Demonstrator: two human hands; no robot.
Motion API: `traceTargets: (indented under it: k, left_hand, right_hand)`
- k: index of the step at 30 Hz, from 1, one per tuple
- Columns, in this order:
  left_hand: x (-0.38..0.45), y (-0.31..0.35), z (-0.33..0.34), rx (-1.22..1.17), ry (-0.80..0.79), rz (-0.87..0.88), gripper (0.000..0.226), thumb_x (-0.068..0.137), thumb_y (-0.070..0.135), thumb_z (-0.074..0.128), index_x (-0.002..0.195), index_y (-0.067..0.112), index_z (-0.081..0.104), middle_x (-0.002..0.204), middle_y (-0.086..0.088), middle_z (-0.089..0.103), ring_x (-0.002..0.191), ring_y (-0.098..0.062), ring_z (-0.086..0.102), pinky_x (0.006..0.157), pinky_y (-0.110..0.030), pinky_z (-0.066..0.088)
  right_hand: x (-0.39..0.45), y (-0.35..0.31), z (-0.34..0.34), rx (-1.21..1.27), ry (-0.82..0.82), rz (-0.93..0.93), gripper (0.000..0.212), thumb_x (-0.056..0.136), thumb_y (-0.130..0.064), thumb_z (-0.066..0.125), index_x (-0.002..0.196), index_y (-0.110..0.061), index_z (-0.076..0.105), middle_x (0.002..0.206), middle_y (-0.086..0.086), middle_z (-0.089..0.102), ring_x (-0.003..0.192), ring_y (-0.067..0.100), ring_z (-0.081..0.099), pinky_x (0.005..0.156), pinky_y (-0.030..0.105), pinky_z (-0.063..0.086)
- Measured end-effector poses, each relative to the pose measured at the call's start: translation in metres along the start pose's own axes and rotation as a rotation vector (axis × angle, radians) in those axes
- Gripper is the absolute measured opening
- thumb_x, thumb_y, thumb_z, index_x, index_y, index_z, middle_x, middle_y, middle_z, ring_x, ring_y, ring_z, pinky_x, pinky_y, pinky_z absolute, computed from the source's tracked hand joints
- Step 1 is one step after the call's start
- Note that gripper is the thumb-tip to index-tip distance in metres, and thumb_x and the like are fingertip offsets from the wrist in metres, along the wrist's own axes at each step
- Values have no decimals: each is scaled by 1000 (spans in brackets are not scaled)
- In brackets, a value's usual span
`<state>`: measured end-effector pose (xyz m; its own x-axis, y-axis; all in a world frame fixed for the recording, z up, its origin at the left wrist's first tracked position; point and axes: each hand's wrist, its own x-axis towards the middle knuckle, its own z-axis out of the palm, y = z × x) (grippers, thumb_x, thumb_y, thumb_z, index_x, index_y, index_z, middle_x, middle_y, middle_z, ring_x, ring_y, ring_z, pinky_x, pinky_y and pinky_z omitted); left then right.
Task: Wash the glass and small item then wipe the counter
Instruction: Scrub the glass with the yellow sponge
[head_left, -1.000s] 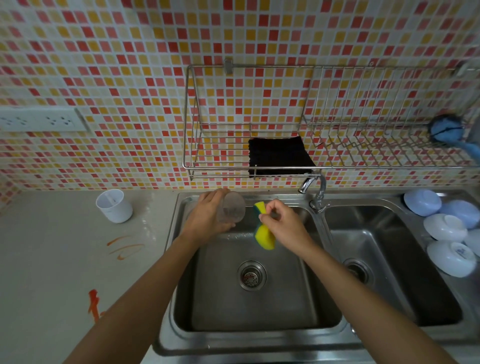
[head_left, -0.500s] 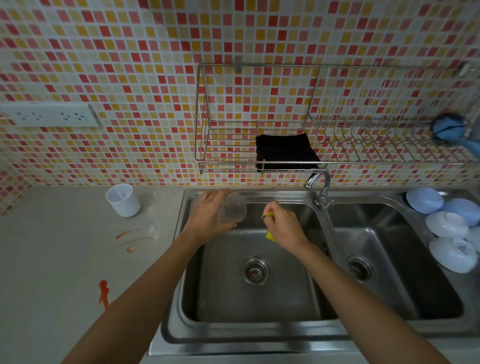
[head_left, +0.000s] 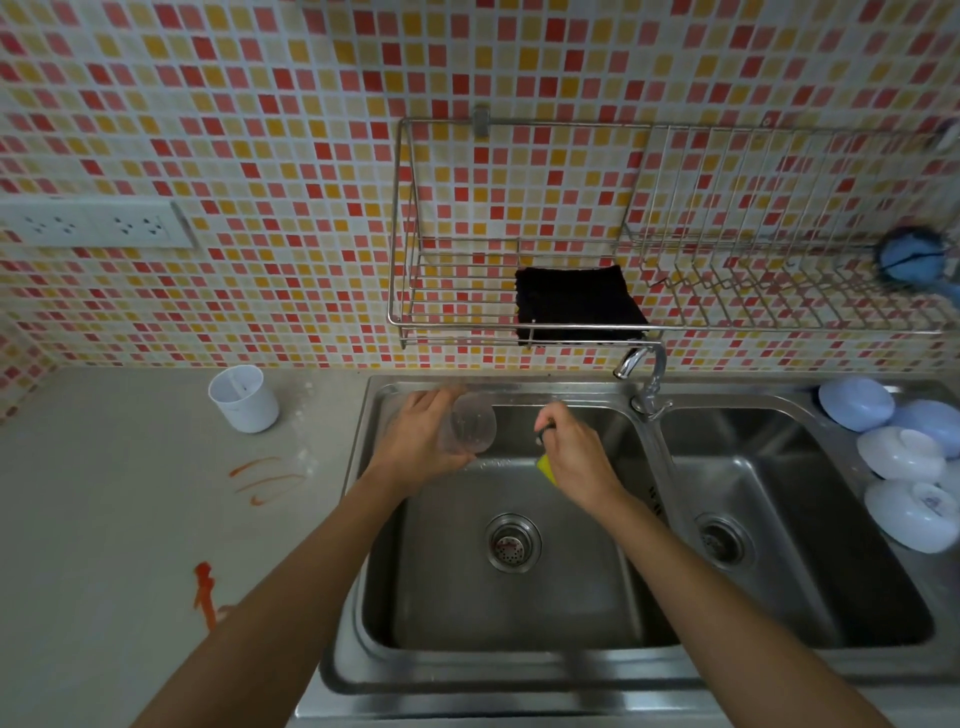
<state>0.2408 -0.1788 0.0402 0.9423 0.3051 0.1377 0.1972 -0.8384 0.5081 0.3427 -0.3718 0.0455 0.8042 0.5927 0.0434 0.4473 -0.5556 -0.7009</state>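
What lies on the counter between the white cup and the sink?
In the head view, nothing stands between the white cup and the sink; only bare counter.

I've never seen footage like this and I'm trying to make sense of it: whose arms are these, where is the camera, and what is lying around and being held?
There is no machine here. A person wears a wide-angle camera on the head, looking down at their own two arms over a steel double sink. The left hand holds a clear glass on its side over the left basin. The right hand grips a yellow sponge, mostly hidden by the hand. On the counter to the left stand a white cup and orange-red smears. Upturned bowls sit right of the sink. On the wall rack lies a black cloth, above the tap.
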Motion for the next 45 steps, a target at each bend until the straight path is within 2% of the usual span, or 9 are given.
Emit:
traceTargets:
  k: [8,16,21,27,30,33,36,42,45]
  left_hand:
    - [10,-12,-9,-56,5,-51,90,66,45,82,140,36,31,146,9,42,135,-19,36,108,-48,39]
    - [10,-8,-5,-79,76,-29,83,68,42,82,137,33,36,142,11,46,132,-13,35,102,-27,32]
    - [7,-15,1,-109,73,-40,83,68,46,80,138,32,37,140,9,47,130,-12,39,107,-36,40]
    - [5,-23,7,-140,56,-59,84,66,54,79,137,36,37,141,13,46,131,-11,38,108,-36,39]
    - [5,-24,7,-143,50,-61,85,66,52,80,137,37,36,141,12,46,132,-12,37,109,-39,39]
    - [6,-23,7,-141,52,-70,86,66,49,81,138,35,36,142,10,46,133,-14,37,109,-41,39]
    - [8,-21,7,-123,66,-75,90,67,46,82,141,32,34,144,8,45,135,-15,36,111,-40,37]
    - [9,-20,8,-104,62,-72,88,67,43,83,140,30,36,143,6,46,134,-16,37,109,-43,39]
    - [9,-19,13,-92,62,-68,90,66,47,82,140,29,35,142,6,47,133,-15,37,108,-42,40]
  right_hand:
    - [32,-118,-68,224,188,-387,29,91,-21,61,118,-26,52,115,-9,59,105,9,57,84,22,47]
    - [155,-131,-36,-74,136,-215,26,87,-26,66,74,-23,42,81,-1,53,81,19,52,68,32,42]
    - [185,-125,-23,-124,59,-127,27,86,-33,68,76,-15,52,72,-4,51,67,10,47,66,28,37]
    - [192,-126,-13,-144,-22,-77,47,86,-35,67,63,6,62,80,19,71,74,30,68,70,38,56]
    - [186,-130,-16,-176,-74,-84,39,87,-12,52,52,-9,34,52,7,35,45,20,36,50,31,37]
    - [177,-131,-16,-305,-120,-105,24,83,-1,48,59,-5,44,69,9,35,64,25,47,54,26,33]
    - [173,-123,-14,-330,5,-224,27,88,2,51,108,-2,66,118,13,54,109,28,53,82,33,48]
    - [173,-116,-15,-271,-171,-199,27,94,-6,44,110,8,63,118,29,58,102,44,59,88,53,51]
    - [165,-116,-24,-250,-216,-223,38,98,-20,48,131,-4,56,134,19,56,114,36,57,98,45,47]
